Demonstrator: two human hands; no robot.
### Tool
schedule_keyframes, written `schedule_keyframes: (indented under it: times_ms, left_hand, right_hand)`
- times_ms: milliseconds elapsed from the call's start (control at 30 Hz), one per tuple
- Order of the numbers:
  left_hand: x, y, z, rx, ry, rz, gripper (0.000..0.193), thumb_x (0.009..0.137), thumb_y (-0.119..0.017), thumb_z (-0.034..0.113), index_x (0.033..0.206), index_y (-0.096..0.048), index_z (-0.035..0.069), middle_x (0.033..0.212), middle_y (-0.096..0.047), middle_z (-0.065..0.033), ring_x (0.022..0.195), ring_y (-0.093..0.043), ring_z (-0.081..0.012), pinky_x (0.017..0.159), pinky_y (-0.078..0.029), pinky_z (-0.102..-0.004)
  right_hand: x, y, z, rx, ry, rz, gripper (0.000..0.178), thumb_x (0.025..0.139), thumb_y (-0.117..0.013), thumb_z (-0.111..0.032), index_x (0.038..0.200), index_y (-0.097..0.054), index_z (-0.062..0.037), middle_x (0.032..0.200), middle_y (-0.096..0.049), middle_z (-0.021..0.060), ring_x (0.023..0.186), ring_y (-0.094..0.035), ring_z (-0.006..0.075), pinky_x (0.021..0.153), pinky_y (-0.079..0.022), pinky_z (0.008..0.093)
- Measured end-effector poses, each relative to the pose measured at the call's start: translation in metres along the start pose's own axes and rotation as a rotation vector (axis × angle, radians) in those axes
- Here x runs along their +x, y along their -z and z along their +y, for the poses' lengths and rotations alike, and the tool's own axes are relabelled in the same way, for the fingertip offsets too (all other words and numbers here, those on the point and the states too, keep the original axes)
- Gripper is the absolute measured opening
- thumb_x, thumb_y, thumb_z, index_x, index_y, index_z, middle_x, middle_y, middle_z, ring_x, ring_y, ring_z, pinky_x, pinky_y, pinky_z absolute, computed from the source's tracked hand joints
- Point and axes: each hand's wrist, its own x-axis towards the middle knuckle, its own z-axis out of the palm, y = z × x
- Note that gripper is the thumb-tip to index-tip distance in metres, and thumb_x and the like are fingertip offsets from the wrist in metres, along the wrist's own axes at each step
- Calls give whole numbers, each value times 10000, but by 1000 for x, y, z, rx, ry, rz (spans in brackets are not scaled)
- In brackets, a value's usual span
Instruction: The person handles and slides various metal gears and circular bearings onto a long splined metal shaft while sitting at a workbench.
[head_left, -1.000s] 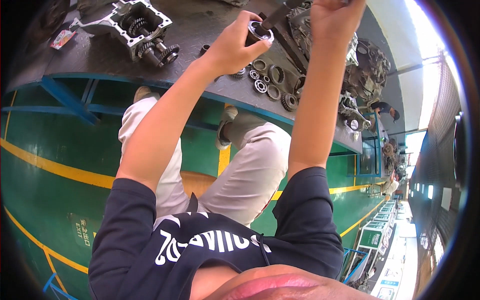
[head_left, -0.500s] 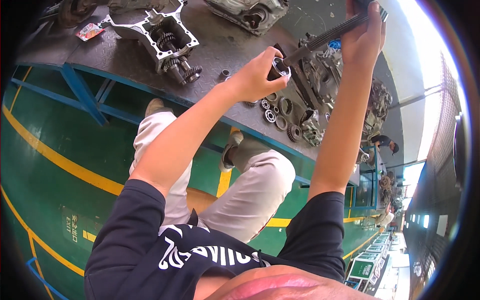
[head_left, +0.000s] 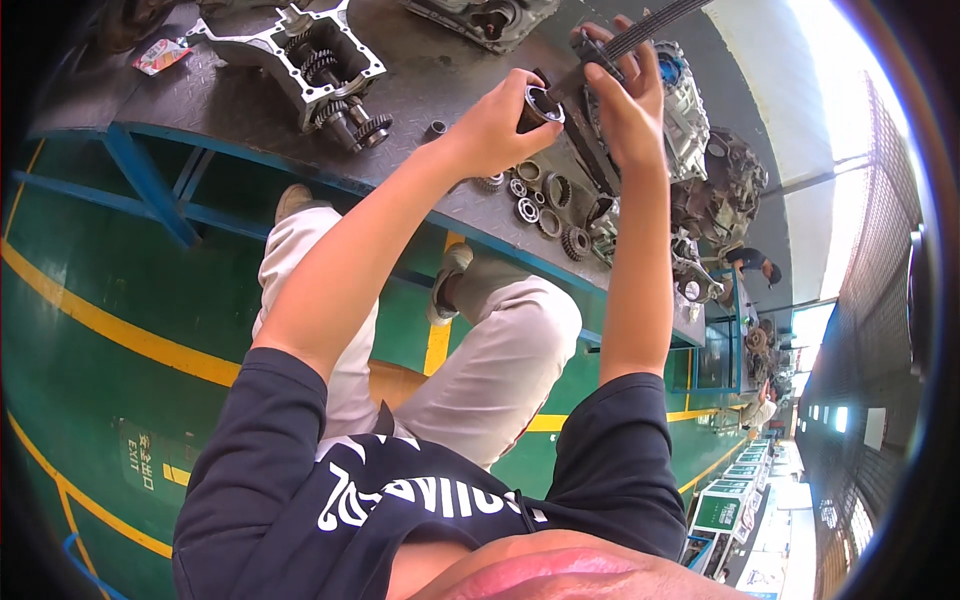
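My left hand point(head_left: 497, 128) is closed around a short metal sleeve point(head_left: 540, 106), its round mouth turned to the right. The lower end of a long splined shaft point(head_left: 655, 26) meets that mouth; how deep it sits inside I cannot tell. Up and to the right, my right hand point(head_left: 630, 105) grips a dark toothed gear point(head_left: 598, 52) that sits around the shaft, with the splined part sticking out beyond it. Below my hands, several loose bearings point(head_left: 527, 210) and gear rings point(head_left: 557, 189) lie on the metal workbench point(head_left: 420, 85).
An opened gearbox housing point(head_left: 372, 68) with gears inside stands at the left of the bench, by a small red-and-white packet point(head_left: 162, 56). Metal castings point(head_left: 685, 110) lie at the right and another casting point(head_left: 490, 22) at the back. A person point(head_left: 755, 262) is farther right.
My right hand has come down and left along the shaft with the gear, closer to my left hand. My left hand still holds the sleeve at the shaft's lower end.
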Motion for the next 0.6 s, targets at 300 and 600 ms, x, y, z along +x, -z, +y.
schedule_keyframes:
  times_ms: [300,600]
  left_hand:
    - [-2,-3,-2,83,-69,-4,611,898,-792,247,1320,-441,-22,1176,-638,-217,1060,-666,-302,905,-528,-384]
    - [0,-2,-10,95,-95,95,743,849,-827,225,1409,-404,-20,1253,-629,-236,1140,-660,-328,963,-530,-402]
  right_hand:
    - [-40,5,21,242,-137,-73,807,840,-770,14,1545,-377,-8,1458,-544,213,1339,-540,266,1127,-447,399]
    - [-51,-3,41,60,-207,-85,744,859,-773,14,1516,-424,16,1487,-534,178,1323,-550,243,1136,-427,374]
